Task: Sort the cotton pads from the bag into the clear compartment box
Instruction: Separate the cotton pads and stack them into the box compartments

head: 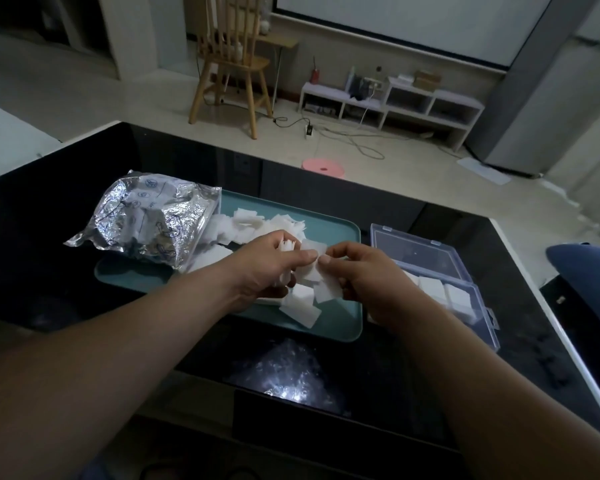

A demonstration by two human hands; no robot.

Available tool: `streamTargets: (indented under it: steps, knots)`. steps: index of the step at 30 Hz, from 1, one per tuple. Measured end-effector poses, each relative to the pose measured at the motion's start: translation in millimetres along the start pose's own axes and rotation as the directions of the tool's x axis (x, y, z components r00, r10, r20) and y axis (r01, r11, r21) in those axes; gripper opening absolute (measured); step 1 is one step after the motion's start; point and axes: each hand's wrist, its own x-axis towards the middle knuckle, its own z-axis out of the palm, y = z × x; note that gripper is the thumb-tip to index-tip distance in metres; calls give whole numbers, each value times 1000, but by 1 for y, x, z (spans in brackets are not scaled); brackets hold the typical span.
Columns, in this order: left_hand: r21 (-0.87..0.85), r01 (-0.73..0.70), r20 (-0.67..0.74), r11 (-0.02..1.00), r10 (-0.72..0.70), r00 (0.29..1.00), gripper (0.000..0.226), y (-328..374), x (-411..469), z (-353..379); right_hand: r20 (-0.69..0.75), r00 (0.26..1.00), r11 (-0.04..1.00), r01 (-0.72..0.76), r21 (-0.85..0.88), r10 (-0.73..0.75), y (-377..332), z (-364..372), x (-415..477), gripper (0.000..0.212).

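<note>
glossy black table [66, 209]; wooden chair [231, 60] on pale floor [378, 168] beyond.

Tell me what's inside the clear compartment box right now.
The clear compartment box holds white cotton pads stacked in its visible compartments. The right hand covers its near-left part, so those compartments can't be checked.

Around the work area

We see a teal tray [340, 233] on the glossy black table [49, 216]. Beyond it stand a wooden chair [231, 69], a low white shelf unit [388, 100], a pink stool [323, 169] and cables [354, 140] across the pale floor.
</note>
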Motion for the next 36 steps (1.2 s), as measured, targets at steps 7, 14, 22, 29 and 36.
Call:
streamTargets:
  steps: [7,14,22,29,36]
  knots:
    - [-32,-23,1,999,23,1000,25,-2,0,2,10,999,998,46,-40,-46,-1,9,-1,10]
    - [6,-50,-99,999,50,994,16,-2,7,4,16,999,998,51,-41,-50,-2,15,-1,23]
    - [-121,-48,-71,992,39,997,11,1,10,1,17,996,968,-91,233,89,-6,19,3,7]
    - [-376,36,-105,926,-81,991,53,2,14,-2,63,975,783,-209,585,213,-11,20,0,21]
    - [-342,20,59,940,1,998,17,4,4,11,103,959,707,-266,655,265,-11,34,-3,12]
